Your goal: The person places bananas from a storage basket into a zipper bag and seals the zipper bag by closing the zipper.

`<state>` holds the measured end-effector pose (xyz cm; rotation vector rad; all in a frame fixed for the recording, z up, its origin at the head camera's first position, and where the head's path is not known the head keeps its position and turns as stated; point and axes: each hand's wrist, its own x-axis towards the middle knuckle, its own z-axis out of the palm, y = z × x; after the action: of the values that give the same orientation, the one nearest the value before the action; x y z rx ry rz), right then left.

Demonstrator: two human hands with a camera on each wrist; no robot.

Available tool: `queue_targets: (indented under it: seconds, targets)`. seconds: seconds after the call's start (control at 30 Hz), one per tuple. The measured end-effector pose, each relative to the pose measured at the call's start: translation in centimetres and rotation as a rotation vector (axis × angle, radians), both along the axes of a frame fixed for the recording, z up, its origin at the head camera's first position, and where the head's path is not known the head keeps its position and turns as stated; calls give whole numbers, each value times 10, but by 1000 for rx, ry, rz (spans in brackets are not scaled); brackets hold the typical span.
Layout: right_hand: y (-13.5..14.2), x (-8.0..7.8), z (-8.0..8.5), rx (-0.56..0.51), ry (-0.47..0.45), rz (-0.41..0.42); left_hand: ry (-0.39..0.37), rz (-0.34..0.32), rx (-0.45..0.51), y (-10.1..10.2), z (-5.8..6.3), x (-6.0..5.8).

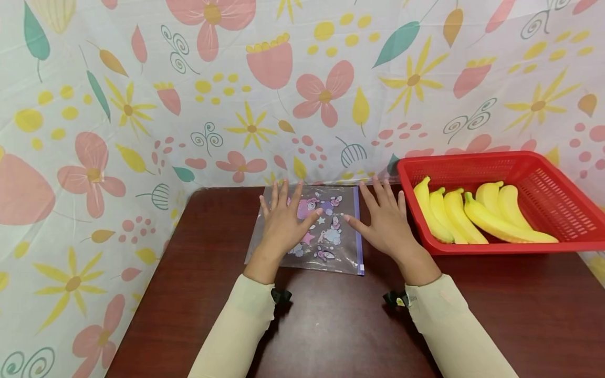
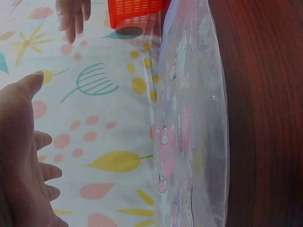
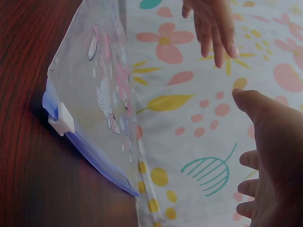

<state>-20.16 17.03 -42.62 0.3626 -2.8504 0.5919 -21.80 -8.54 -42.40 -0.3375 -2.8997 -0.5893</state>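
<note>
A clear zip pouch (image 1: 340,257) printed with pink and purple cartoon figures lies flat on the dark wooden table. Its purple zip edge runs along the right side, with a white slider (image 3: 62,119) at the near corner. Above the pouch's left part, my left hand (image 1: 282,226) is spread with straight fingers and holds nothing. My right hand (image 1: 389,228) is spread just beyond the zip edge, between the pouch and the red basket, also holding nothing. Both wrist views show the palms raised apart from the pouch.
A red plastic basket (image 1: 491,248) stands at the right, holding several yellow bananas (image 1: 506,223). A flower-printed cloth (image 1: 264,105) hangs behind the table (image 1: 326,325) and along its left side.
</note>
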Motion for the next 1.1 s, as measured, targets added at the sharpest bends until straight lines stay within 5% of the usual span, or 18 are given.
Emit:
queue_targets:
  seconds: [0.53, 1.1]
  targets:
    - [1, -1, 1, -26, -66, 27, -33, 0, 18, 1, 0, 1]
    - [0, 2, -2, -80, -222, 52, -106, -99, 293, 4, -5, 3]
